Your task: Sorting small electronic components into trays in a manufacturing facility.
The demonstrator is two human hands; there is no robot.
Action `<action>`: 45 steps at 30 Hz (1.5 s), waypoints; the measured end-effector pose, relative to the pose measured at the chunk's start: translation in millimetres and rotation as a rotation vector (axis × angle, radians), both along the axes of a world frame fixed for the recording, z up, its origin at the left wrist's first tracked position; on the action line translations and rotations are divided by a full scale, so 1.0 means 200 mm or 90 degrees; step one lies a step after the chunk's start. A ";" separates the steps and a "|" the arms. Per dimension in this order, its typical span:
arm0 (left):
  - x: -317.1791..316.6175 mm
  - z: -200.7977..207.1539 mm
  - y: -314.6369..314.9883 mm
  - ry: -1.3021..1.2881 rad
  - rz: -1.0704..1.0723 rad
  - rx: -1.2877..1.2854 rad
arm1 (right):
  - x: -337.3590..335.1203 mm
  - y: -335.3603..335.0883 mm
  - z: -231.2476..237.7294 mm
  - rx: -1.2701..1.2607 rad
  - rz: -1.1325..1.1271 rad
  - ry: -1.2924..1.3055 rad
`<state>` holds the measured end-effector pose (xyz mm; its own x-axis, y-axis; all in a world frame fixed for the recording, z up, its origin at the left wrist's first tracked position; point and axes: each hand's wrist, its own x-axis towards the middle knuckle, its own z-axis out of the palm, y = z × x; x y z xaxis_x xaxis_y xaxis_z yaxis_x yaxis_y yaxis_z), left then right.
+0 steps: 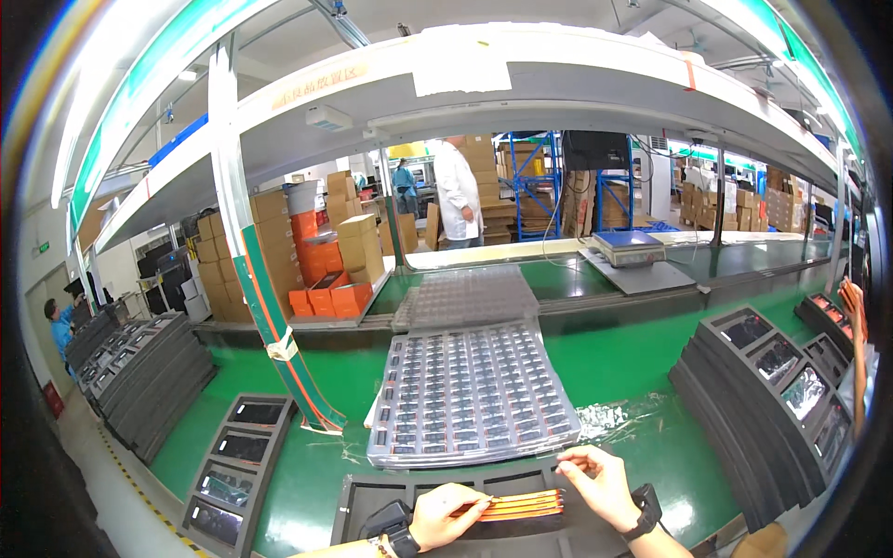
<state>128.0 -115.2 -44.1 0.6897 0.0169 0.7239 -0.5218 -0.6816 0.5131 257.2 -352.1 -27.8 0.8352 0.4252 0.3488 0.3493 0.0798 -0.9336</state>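
My left hand [449, 515] pinches its fingertips at the left end of several thin orange-and-dark strips [523, 505]. The strips lie side by side over a dark foam tray [367, 491] at the near edge of the bench; their exact kind is too small to tell. My right hand [600, 485] hovers above their right end, thumb and forefinger apart, with nothing visible between them. Just beyond both hands rests a clear plastic blister tray [470, 454], its pockets filled with rows of small dark parts. A dark device is strapped at each of my wrists.
Stacked foam trays with dark screen-like panels stand at right [744, 418] and far left [139, 381]. One such foam tray [233, 465] lies left of the post [256, 270]. Behind are another clear tray [465, 293] and a scale [629, 249]. Another person's hand [851, 307] shows at the right edge.
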 end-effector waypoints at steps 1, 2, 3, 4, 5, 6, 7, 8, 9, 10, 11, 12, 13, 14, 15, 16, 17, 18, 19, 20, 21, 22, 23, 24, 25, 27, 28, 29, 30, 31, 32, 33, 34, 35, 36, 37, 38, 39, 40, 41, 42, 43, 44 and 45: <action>0.01 -0.02 0.01 0.005 0.000 0.001 | 0.01 0.00 0.00 0.000 -0.004 0.021; 0.03 -0.03 0.01 0.002 0.000 0.009 | 0.02 -0.01 0.03 0.026 0.048 0.032; 0.03 -0.02 0.00 0.002 0.001 0.019 | 0.04 -0.02 0.03 0.042 0.062 0.042; 0.03 -0.01 0.00 0.003 0.003 0.005 | 0.05 -0.02 0.03 0.029 0.040 0.028; 0.03 -0.01 0.00 -0.006 -0.001 0.012 | 0.06 -0.02 0.04 0.015 0.018 0.013; 0.03 0.01 -0.01 0.008 0.008 0.024 | 0.07 -0.01 0.05 0.049 0.003 0.009; 0.04 0.03 -0.01 0.022 0.017 0.035 | 0.07 -0.01 0.05 -0.004 -0.027 -0.031; 0.03 0.05 -0.01 0.021 0.019 0.037 | 0.08 0.00 0.04 -0.017 -0.015 -0.037; 0.03 0.08 -0.03 0.030 0.033 0.050 | 0.11 0.00 0.02 -0.032 -0.005 -0.046; 0.04 0.10 -0.05 0.039 0.047 0.063 | 0.12 0.01 0.03 -0.062 -0.020 -0.097; 0.05 0.11 -0.07 0.036 0.047 0.061 | 0.13 0.02 0.03 -0.092 -0.035 -0.148; 0.05 0.12 -0.09 0.010 0.060 0.128 | 0.13 0.04 0.02 -0.063 -0.039 -0.190; 0.05 0.13 -0.11 -0.017 0.072 0.195 | 0.12 0.05 0.02 -0.065 -0.041 -0.189; 0.03 0.14 -0.13 0.041 0.096 0.290 | 0.09 0.06 0.02 -0.031 -0.049 -0.188; 0.01 0.14 -0.13 0.035 0.118 0.377 | 0.06 0.06 0.03 0.003 -0.056 -0.190; -0.01 0.13 -0.13 0.018 0.113 0.311 | 0.02 0.05 0.05 -0.034 -0.044 -0.172; -0.02 0.12 -0.13 0.003 0.106 0.245 | -0.01 0.04 0.05 -0.043 -0.027 -0.163; -0.05 0.17 -0.19 -0.018 0.119 0.117 | -0.06 0.02 0.06 -0.047 -0.006 -0.081; -0.05 0.16 -0.18 -0.043 0.107 0.101 | -0.08 0.01 0.07 -0.050 0.014 0.002; -0.06 0.15 -0.17 -0.035 0.099 0.088 | -0.07 0.00 0.01 -0.026 0.008 -0.018; -0.07 0.15 -0.16 -0.027 0.092 0.077 | -0.06 0.00 0.00 -0.029 0.003 -0.017; -0.08 0.15 -0.16 -0.029 0.078 0.084 | -0.05 0.00 -0.01 0.018 -0.002 0.010; -0.07 0.16 -0.16 -0.069 0.061 0.115 | -0.05 0.01 -0.02 0.066 -0.007 0.037; -0.07 0.15 -0.16 -0.074 0.060 0.119 | -0.06 0.01 0.00 0.067 -0.011 0.032; -0.07 0.15 -0.15 -0.080 0.058 0.124 | -0.06 0.02 0.02 0.062 -0.015 0.034; -0.06 0.16 -0.12 -0.078 0.075 0.130 | -0.07 0.03 0.04 0.005 -0.010 0.031; -0.06 0.16 -0.11 -0.080 0.073 0.124 | -0.07 0.04 0.04 -0.006 -0.022 0.000; -0.05 0.16 -0.11 -0.079 0.070 0.119 | -0.08 0.03 0.04 -0.011 -0.025 0.000; -0.05 0.18 -0.10 -0.087 0.062 0.108 | -0.09 0.03 0.04 -0.049 -0.025 -0.047; -0.04 0.18 -0.09 -0.095 0.055 0.097 | -0.09 0.03 0.04 -0.085 -0.024 -0.094; -0.04 0.16 -0.07 -0.099 0.060 0.107 | -0.10 0.04 0.05 -0.082 -0.043 -0.171; -0.03 0.13 -0.05 -0.101 0.059 0.106 | -0.10 0.04 0.04 -0.080 -0.047 -0.174; -0.02 0.10 -0.02 -0.153 0.050 0.144 | -0.10 0.04 0.04 -0.077 -0.045 -0.174; -0.01 0.07 -0.01 -0.204 0.041 0.182 | -0.11 0.03 0.04 -0.074 -0.042 -0.175; 0.00 0.07 0.00 -0.201 0.034 0.185 | -0.10 0.03 0.04 -0.073 -0.044 -0.177; 0.01 0.07 0.01 -0.203 0.033 0.185 | -0.10 0.03 0.03 -0.088 -0.047 -0.166; 0.03 0.07 0.02 -0.209 0.028 0.186 | -0.09 0.03 0.04 -0.104 -0.049 -0.155; 0.03 0.07 0.02 -0.211 0.023 0.185 | -0.09 0.02 0.03 -0.104 -0.049 -0.151; 0.04 0.07 0.03 -0.196 0.014 0.172 | -0.09 0.01 0.02 -0.095 -0.053 -0.129; 0.05 0.07 0.03 -0.197 0.017 0.165 | -0.08 0.01 0.02 -0.086 -0.056 -0.106; 0.07 0.04 0.05 -0.175 -0.012 0.161 | -0.07 0.01 0.03 -0.082 -0.061 -0.107; 0.09 0.01 0.08 -0.153 -0.040 0.157 | -0.07 0.01 0.04 -0.069 -0.057 -0.091; 0.06 -0.01 0.08 -0.145 -0.039 0.154 | -0.07 0.01 0.03 -0.071 -0.056 -0.103; 0.06 -0.02 0.09 -0.124 -0.035 0.162 | -0.05 0.01 0.03 -0.072 -0.057 -0.119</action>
